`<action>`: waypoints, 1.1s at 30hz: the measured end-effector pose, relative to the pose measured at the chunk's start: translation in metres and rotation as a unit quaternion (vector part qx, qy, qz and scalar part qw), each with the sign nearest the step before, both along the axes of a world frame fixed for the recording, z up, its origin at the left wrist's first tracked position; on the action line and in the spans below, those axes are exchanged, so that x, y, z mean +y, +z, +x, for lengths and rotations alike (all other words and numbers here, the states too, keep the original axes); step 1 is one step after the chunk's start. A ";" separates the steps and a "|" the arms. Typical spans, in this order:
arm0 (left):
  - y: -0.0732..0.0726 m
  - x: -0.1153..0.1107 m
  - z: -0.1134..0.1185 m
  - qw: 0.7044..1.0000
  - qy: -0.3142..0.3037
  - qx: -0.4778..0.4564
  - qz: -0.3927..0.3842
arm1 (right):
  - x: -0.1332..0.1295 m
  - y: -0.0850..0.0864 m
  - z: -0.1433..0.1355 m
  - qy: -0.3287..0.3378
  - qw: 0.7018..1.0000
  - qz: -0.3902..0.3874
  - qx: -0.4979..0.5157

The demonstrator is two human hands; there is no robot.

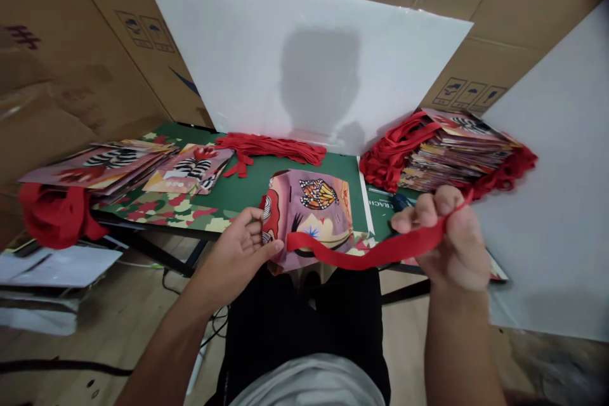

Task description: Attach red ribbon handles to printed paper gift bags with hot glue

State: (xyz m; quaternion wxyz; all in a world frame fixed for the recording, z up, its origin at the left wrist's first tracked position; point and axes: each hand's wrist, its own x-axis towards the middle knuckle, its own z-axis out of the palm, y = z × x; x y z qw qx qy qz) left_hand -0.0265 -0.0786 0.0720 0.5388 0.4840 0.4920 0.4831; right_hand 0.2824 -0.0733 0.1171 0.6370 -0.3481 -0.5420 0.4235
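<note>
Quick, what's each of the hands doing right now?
Left hand: closed, holding the edge of the butterfly-printed piece.
Right hand: closed, gripping the red strap.

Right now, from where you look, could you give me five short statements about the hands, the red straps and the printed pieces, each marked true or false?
1. The left hand holds a printed piece. True.
2. The butterfly on that piece is plain blue. False: it is orange and black.
3. The right hand grasps a red strap. True.
4. The loose bundle of straps hangs over the white board. False: it lies on the green tabletop, in front of the board.
5. The tall stack of printed pieces is at the right, with red straps beside it. True.
</note>
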 end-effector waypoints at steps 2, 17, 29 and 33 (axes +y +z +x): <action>-0.002 -0.001 -0.001 1.000 -0.010 0.005 -0.007 | 0.006 0.008 -0.012 0.041 0.999 0.024 -0.004; -0.011 0.003 0.004 0.997 -0.064 -0.040 0.020 | 0.005 -0.051 -0.093 0.084 0.944 0.071 -0.312; -0.015 0.007 0.010 0.992 -0.076 -0.099 0.033 | 0.011 -0.055 -0.086 0.101 0.967 -0.093 -0.215; -0.012 0.002 0.020 0.984 -0.075 -0.159 0.015 | 0.016 -0.050 -0.088 0.113 0.965 -0.085 -0.222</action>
